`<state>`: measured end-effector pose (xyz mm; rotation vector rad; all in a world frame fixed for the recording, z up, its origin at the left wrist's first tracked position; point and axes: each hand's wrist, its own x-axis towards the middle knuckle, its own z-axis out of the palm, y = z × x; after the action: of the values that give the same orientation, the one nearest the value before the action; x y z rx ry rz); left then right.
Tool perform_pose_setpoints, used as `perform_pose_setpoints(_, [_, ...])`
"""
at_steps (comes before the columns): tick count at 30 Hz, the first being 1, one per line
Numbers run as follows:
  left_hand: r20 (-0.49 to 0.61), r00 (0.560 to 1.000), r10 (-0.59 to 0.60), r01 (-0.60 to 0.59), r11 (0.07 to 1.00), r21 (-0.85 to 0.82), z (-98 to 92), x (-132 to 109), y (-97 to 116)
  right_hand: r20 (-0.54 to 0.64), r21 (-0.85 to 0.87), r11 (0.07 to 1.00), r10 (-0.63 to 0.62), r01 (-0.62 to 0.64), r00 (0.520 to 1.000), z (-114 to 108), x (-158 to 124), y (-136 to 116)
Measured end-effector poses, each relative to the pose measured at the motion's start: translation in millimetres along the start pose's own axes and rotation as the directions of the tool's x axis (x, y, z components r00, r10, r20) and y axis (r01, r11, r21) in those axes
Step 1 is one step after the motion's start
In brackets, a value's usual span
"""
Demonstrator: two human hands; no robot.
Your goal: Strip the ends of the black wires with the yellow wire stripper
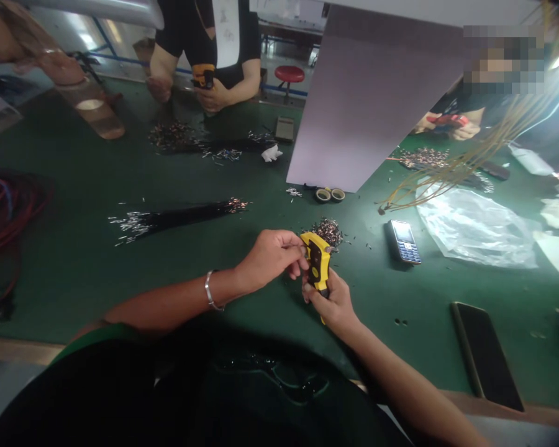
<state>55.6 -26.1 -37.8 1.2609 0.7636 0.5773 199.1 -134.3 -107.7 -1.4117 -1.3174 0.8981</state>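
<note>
Dark shirt (177, 397) fills the bottom of the view, and above it the right hand (330, 304) closes around the grip of a yellow-and-black hand tool (317, 264) over the green bench (74, 248). The left hand (270, 257), a silver bracelet (209, 290) on its wrist, curls closed at the tool's upper end; whatever it pinches is too small to tell. Just beyond the tool lies a heap of cut wire pieces (326, 231), with two tape rolls (330, 195) farther out. Left of the tool stretches a bundle of black wires (177, 218) with bare metal ends; right of it sit a keypad phone (403, 242) and a smartphone (487, 357).
</note>
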Motion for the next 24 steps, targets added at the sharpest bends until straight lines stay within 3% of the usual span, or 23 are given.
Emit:
perform_pose_setpoints(9, [0.000,1.000,-0.009,0.009,0.999,-0.033,1.4,1.0,0.6,-0.038,-0.021,0.999,0.027,-0.028,0.999,3.3,1.8,1.8])
perform_pose_setpoints(19, [0.008,0.998,-0.062,0.062,0.996,-0.071,0.9,-0.6,5.1,-0.001,0.273,0.956,0.114,-0.109,0.993,1.0,2.3,-4.4])
perform_pose_setpoints(24, [0.002,0.995,-0.102,0.101,0.992,-0.075,1.4,-0.9,3.9,0.013,0.306,0.946,0.106,-0.105,0.994,-7.3,4.6,-14.1])
